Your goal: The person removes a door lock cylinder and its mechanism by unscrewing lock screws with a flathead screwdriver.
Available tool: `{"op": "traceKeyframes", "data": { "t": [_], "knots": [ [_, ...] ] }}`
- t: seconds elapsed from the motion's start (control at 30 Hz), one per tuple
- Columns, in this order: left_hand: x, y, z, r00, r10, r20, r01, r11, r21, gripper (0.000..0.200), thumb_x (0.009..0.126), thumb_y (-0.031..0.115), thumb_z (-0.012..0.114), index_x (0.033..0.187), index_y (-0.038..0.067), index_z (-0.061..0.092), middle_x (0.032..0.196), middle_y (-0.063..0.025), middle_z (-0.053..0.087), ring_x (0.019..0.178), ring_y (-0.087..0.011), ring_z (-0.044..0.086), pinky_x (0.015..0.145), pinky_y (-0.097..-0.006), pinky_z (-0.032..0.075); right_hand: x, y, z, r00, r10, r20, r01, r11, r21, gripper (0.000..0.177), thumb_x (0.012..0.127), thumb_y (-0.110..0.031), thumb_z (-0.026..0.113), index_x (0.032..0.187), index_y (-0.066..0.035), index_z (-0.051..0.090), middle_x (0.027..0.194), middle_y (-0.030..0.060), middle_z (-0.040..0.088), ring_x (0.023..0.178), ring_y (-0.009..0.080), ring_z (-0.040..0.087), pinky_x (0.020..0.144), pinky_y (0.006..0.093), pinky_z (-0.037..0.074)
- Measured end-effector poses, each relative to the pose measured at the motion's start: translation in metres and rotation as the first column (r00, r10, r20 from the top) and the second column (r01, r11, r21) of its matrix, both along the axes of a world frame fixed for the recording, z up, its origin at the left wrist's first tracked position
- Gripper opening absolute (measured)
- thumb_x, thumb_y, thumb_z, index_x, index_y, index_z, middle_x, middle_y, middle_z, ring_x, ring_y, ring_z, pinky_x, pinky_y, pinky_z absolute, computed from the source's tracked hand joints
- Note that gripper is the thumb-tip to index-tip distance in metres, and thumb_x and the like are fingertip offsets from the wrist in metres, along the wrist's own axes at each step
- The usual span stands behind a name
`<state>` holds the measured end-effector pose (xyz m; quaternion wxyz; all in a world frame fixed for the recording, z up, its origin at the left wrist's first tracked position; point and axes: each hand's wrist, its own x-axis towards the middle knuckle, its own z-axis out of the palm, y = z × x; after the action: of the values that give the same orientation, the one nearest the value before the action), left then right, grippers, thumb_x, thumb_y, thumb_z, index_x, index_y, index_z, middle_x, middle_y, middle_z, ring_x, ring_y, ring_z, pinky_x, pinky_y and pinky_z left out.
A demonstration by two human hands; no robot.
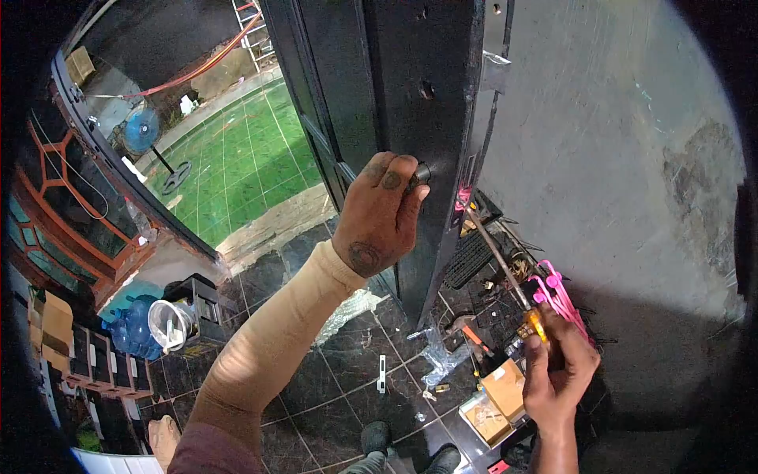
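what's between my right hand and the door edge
The screwdriver spans that stretch, its metal shaft running from the right hand up to the door edge, in the head view. The left hand clasps a knob on the door.

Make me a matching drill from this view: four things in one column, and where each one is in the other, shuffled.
Things
1. left hand
2. right hand
3. cardboard box
4. fan

Places
A. on the green floor, far back
B. around the screwdriver handle
C. on the knob of the black door
D. on the dark tiles, among scattered parts

Pairs: 1-C, 2-B, 3-D, 4-A
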<state>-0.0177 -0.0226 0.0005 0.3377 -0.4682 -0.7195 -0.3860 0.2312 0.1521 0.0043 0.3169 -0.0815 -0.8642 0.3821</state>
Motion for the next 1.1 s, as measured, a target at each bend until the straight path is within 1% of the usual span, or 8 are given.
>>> {"op": "traceKeyframes", "data": {
  "t": [0.1, 0.27, 0.53, 0.7, 0.83, 0.93, 1.03, 1.1],
  "knots": [
    [-0.001, -0.001, 0.003, 1.000, -0.019, -0.002, 0.019, 1.000, -0.019, 0.023, 0.089, 0.002, 0.061, 0.109, 0.000, 0.051, 0.087, -0.0181, 0.054, 0.072, -0.0354, 0.057, 0.064, -0.0413, 0.047, 0.002, 0.003, 0.016, 1.000, -0.008, 0.020, 0.002, 0.962, 0.273, 0.036, 0.077, 0.009, 0.063, 0.112, 0.006, 0.066, 0.094, 0.0196, 0.068, 0.079, 0.0256, 0.067, 0.076, 0.0313, 0.051],
    [-0.004, -0.001, 0.006, 0.995, -0.065, -0.069, 0.065, 0.998, 0.001, 0.023, 0.085, 0.000, 0.062, 0.106, 0.000, 0.052, 0.088, -0.0188, 0.054, 0.074, -0.0370, 0.056, 0.065, -0.0411, 0.046, -0.003, 0.022, 0.046, 0.996, 0.086, 0.026, -0.080, 0.723, 0.686, 0.050, 0.073, 0.012, 0.064, 0.121, -0.001, 0.065, 0.084, 0.0137, 0.063, 0.065, 0.0265, 0.062, 0.055, 0.0356, 0.049],
    [-0.008, -0.001, 0.007, 0.993, -0.117, 0.029, 0.118, 0.993, -0.013, 0.031, 0.080, -0.001, 0.066, 0.108, -0.004, 0.052, 0.089, -0.0192, 0.053, 0.071, -0.0368, 0.054, 0.064, -0.0432, 0.045, -0.005, 0.029, 0.063, 0.946, 0.054, 0.320, -0.257, 0.727, 0.637, 0.046, 0.077, 0.008, 0.061, 0.123, 0.002, 0.061, 0.081, 0.0146, 0.062, 0.063, 0.0249, 0.061, 0.055, 0.0348, 0.049],
    [-0.011, 0.003, 0.008, 0.991, -0.136, -0.003, 0.136, 0.991, -0.007, 0.034, 0.079, -0.001, 0.069, 0.109, -0.005, 0.052, 0.092, -0.0199, 0.053, 0.074, -0.0371, 0.056, 0.066, -0.0428, 0.046, -0.005, 0.032, 0.058, 0.956, 0.146, 0.256, -0.130, 0.989, -0.077, 0.035, 0.085, -0.003, 0.064, 0.119, 0.006, 0.060, 0.075, 0.0111, 0.060, 0.057, 0.0144, 0.055, 0.050, 0.0292, 0.043],
    [-0.009, 0.007, 0.009, 0.993, -0.114, 0.006, 0.114, 0.993, -0.015, 0.038, 0.079, -0.001, 0.069, 0.112, -0.005, 0.051, 0.097, -0.0212, 0.054, 0.079, -0.0384, 0.057, 0.070, -0.0431, 0.048, -0.013, 0.033, 0.068, 0.927, 0.256, 0.276, 0.050, 0.643, -0.765, 0.033, 0.089, -0.015, 0.068, 0.116, 0.002, 0.058, 0.070, 0.0054, 0.055, 0.044, 0.0067, 0.039, 0.037, 0.0221, 0.027],
    [-0.011, 0.009, 0.005, 0.994, -0.108, -0.009, 0.108, 0.993, -0.038, 0.040, 0.080, -0.001, 0.069, 0.115, -0.005, 0.050, 0.101, -0.0224, 0.055, 0.081, -0.0398, 0.058, 0.073, -0.0438, 0.049, -0.011, 0.036, 0.068, 0.894, 0.322, 0.311, 0.215, 0.300, -0.929, 0.038, 0.092, -0.023, 0.069, 0.121, 0.000, 0.056, 0.073, 0.0063, 0.056, 0.044, 0.0061, 0.039, 0.037, 0.0215, 0.026],
    [-0.005, 0.014, 0.008, 0.998, -0.067, 0.000, 0.067, 0.995, -0.079, 0.042, 0.081, 0.000, 0.068, 0.117, -0.004, 0.048, 0.104, -0.0246, 0.056, 0.083, -0.0411, 0.059, 0.075, -0.0452, 0.050, -0.014, 0.056, 0.054, 0.891, 0.351, 0.286, -0.180, 0.854, -0.489, 0.041, 0.092, -0.020, 0.069, 0.125, 0.002, 0.057, 0.099, 0.0122, 0.065, 0.074, 0.0199, 0.061, 0.068, 0.0330, 0.048],
    [-0.006, 0.014, 0.003, 0.999, -0.048, 0.004, 0.048, 0.997, -0.056, 0.042, 0.081, 0.000, 0.069, 0.117, -0.004, 0.048, 0.105, -0.0252, 0.055, 0.083, -0.0410, 0.059, 0.074, -0.0453, 0.050, -0.019, 0.062, 0.063, 0.866, 0.357, 0.351, -0.399, 0.915, 0.053, 0.038, 0.091, -0.013, 0.066, 0.126, 0.002, 0.058, 0.111, 0.0136, 0.064, 0.085, 0.0250, 0.067, 0.077, 0.0367, 0.054]
  ]
}}
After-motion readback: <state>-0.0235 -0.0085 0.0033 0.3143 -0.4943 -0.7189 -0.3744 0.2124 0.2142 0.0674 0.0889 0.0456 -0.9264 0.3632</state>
